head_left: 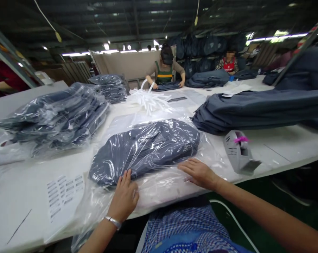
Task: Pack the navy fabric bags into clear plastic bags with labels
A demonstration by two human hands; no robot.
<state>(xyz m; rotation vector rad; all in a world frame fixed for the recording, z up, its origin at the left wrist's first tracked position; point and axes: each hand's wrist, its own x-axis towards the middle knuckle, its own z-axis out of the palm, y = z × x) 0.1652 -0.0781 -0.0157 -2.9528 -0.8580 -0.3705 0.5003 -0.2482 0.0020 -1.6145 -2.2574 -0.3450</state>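
Note:
A folded dark blue fabric item point(148, 149) lies inside a clear plastic bag point(166, 184) on the white table in front of me. My left hand point(124, 196), with a silver bracelet at the wrist, rests on the plastic at the item's near left edge, fingers stretched out. On the loose plastic by the near right edge, my right hand point(198, 173) lies with its fingers extended. Neither hand is wrapped round anything. To the right of the right hand stands a grey tape dispenser point(238, 153) with a pink strip on it.
Plastic-wrapped dark items are piled on the left point(61, 116), beside a label sheet point(65, 193). Unwrapped dark fabric point(261, 109) is stacked at right. White strips point(151, 100) lie beyond the bag. A co-worker point(165, 70) handles dark fabric across the table point(13, 196).

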